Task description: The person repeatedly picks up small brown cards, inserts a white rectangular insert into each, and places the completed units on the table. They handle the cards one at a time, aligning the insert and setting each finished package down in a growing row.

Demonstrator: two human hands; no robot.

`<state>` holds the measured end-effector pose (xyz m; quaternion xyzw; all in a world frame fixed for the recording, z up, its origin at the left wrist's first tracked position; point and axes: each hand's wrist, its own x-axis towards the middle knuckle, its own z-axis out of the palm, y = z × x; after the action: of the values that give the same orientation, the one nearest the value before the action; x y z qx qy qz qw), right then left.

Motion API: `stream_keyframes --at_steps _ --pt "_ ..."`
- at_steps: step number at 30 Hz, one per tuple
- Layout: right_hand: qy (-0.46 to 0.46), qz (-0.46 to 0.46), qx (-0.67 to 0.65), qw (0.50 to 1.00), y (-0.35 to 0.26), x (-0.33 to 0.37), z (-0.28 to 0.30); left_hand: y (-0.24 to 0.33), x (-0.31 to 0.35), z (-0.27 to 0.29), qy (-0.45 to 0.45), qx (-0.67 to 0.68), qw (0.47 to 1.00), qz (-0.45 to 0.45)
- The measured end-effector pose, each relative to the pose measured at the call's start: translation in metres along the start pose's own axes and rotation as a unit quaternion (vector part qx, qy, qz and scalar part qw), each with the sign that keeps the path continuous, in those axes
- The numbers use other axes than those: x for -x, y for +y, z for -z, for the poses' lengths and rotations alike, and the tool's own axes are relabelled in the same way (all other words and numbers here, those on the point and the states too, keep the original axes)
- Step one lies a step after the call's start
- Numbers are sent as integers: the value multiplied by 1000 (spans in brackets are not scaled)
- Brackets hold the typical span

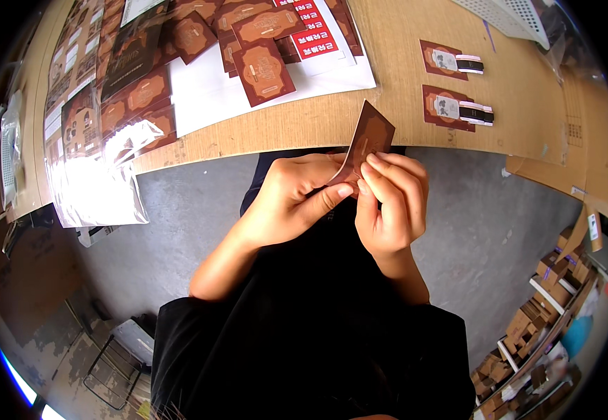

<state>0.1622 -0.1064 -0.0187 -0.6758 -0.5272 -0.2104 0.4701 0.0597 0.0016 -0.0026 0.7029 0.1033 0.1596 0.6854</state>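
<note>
Between my two hands, just in front of the table edge, a dark brown card (373, 134) with a lighter patterned panel is held up at a tilt. My left hand (297, 196) pinches its lower left part between thumb and fingers. On its lower right side my right hand (393, 199) closes its fingertips. Whatever lies behind the fingertips is hidden. Ahead on the table, a similar brown card (263, 72) lies on top of a loose pile. To the right, two brown cards, a far card (428, 50) and a near card (431, 98), each carry a small black-and-white banded piece.
A white sheet (202, 108) lies under the card pile, beside a red-and-white label sheet (316, 31). Clear plastic wrap (97, 189) hangs over the table's left edge. A white perforated basket (510, 17) stands at the back right. Cardboard boxes (524, 325) fill shelving at the lower right.
</note>
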Motion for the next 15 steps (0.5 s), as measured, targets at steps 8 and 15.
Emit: stream_keyframes --at_steps 8,15 --pt "-3 31 50 998 2 -2 -10 0 1 -9 102 -115 988 -12" --pt "6 -13 29 999 0 1 -13 1 -1 -11 123 -120 985 -1"
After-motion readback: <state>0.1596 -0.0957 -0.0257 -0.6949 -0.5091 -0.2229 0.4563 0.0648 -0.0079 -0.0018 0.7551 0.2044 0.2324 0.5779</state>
